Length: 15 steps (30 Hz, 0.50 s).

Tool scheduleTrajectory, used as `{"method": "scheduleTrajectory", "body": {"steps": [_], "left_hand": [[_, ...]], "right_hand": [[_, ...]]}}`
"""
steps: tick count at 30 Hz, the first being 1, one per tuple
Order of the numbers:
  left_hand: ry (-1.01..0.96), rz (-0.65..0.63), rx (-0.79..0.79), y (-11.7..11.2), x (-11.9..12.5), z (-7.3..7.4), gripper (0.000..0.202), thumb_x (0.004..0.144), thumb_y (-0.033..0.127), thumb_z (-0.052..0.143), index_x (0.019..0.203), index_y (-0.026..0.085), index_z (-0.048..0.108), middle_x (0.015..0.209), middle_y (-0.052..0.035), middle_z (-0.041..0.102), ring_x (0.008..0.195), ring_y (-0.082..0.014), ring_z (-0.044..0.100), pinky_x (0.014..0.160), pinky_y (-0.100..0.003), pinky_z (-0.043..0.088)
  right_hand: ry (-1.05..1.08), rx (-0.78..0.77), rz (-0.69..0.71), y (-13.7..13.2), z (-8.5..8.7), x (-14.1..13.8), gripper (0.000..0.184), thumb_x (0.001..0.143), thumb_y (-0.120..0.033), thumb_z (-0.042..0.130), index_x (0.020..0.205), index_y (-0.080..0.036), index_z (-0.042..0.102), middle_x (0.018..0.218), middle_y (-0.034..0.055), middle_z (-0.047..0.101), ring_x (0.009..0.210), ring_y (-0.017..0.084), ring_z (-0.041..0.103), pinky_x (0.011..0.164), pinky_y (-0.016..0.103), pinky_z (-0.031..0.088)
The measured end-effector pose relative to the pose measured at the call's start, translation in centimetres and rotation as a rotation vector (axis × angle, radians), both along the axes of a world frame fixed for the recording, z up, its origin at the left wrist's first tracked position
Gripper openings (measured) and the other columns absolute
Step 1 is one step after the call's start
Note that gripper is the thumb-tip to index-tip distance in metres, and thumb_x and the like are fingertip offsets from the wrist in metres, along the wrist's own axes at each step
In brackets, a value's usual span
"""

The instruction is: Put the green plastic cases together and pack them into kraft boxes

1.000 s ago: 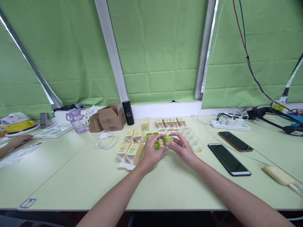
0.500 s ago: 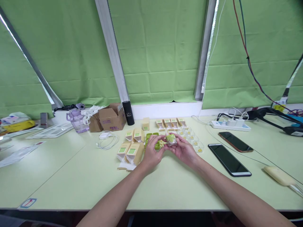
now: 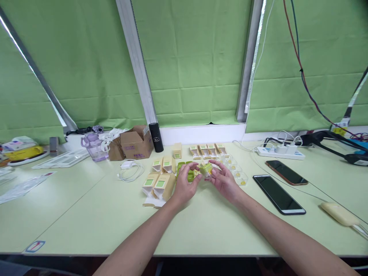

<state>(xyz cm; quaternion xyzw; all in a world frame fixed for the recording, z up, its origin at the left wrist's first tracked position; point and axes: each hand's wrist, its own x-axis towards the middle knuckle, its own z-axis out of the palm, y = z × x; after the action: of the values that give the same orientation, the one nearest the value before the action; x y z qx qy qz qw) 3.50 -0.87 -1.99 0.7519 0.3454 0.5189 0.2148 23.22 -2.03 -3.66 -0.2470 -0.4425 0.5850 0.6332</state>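
My right hand (image 3: pixel 225 184) pinches a small clear container with a green part (image 3: pixel 206 170), a bit of yellow showing on its right side. Its exact kind is too small to make out. Just left of it, my left hand (image 3: pixel 185 186) has thumb and index finger apart with nothing between them. Green trays or lids (image 3: pixel 190 176) lie behind the left fingers, partly covered. Clear cups with yellow spots (image 3: pixel 237 174) stand in rows beyond my right hand. Open cream cartons with green labels (image 3: pixel 163 184) lie left of my left hand.
More cartons (image 3: pixel 207 149) line up at the back, near a black bottle (image 3: pixel 156 137) and a cardboard box (image 3: pixel 135 145). Two phones (image 3: pixel 278 193) lie to the right, below a power strip (image 3: pixel 280 152). A white cable (image 3: pixel 130 168) is coiled at left.
My left fingers have come off the small container and opened. The container has turned in my right hand, so yellow now shows on its side.
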Motion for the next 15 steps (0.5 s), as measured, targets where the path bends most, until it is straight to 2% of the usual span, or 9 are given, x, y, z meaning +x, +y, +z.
{"method": "scheduleTrajectory", "body": {"steps": [8, 12, 15], "left_hand": [[-0.012, -0.017, -0.017, -0.03, -0.07, 0.04, 0.042, 0.096, 0.036, 0.076, 0.134, 0.025, 0.064, 0.125, -0.0110, 0.069, 0.122, -0.0285, 0.067, 0.109, -0.046, 0.053], [-0.011, -0.027, -0.065, -0.06, -0.06, -0.07, 0.049, 0.090, 0.031, 0.082, 0.136, 0.026, 0.065, 0.133, -0.0115, 0.066, 0.129, -0.0304, 0.065, 0.111, -0.047, 0.052], [-0.004, -0.031, -0.090, -0.08, 0.05, -0.18, 0.053, 0.087, 0.025, 0.084, 0.136, 0.027, 0.066, 0.134, -0.0112, 0.065, 0.129, -0.0303, 0.064, 0.113, -0.049, 0.051]], "right_hand": [[-0.183, 0.120, -0.205, 0.28, -0.49, -0.16, 0.072, 0.069, -0.043, 0.100, 0.130, -0.031, 0.063, 0.124, 0.0079, 0.074, 0.121, 0.029, 0.068, 0.098, 0.044, 0.058], [-0.204, 0.155, -0.230, 0.19, -0.28, -0.34, 0.073, 0.068, -0.038, 0.100, 0.130, -0.032, 0.062, 0.125, 0.0084, 0.073, 0.128, 0.030, 0.064, 0.094, 0.042, 0.059], [-0.214, 0.179, -0.232, 0.06, -0.10, -0.48, 0.073, 0.067, -0.033, 0.100, 0.129, -0.033, 0.062, 0.124, 0.0072, 0.073, 0.125, 0.029, 0.066, 0.091, 0.039, 0.058]]}}
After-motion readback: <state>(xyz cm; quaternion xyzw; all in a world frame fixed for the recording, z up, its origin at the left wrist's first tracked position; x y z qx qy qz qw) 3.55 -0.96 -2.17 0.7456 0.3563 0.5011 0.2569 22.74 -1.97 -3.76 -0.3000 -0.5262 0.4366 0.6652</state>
